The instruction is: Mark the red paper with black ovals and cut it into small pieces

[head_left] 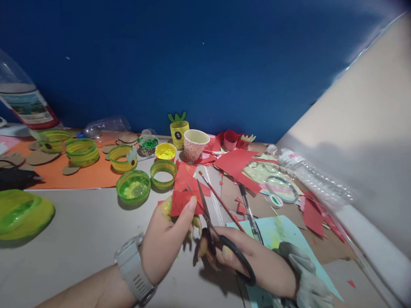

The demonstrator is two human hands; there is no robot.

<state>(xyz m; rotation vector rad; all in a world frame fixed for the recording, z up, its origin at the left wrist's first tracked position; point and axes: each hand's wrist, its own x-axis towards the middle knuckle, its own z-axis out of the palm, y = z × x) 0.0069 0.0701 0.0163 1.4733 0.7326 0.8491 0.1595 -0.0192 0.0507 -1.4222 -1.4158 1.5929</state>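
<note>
My left hand (163, 238) pinches a small piece of red paper (180, 202) between thumb and fingers; a grey watch sits on that wrist. My right hand (259, 260) grips black-handled scissors (215, 234), fingers through the loops, blades pointing up beside the red piece. A grey scrunchie is round my right wrist. Both hands hover just above the grey table (76, 235), with yellow paint stains on the fingers.
Green-yellow cut bottle rings and bowls (133, 187) stand behind on orange paper (91, 173). A patterned paper cup (195, 144), yellow paint pot (165, 151), red paper scraps (236, 164), brushes, a pen, light-blue paper (282, 232) and a clear bottle (314, 177) lie right.
</note>
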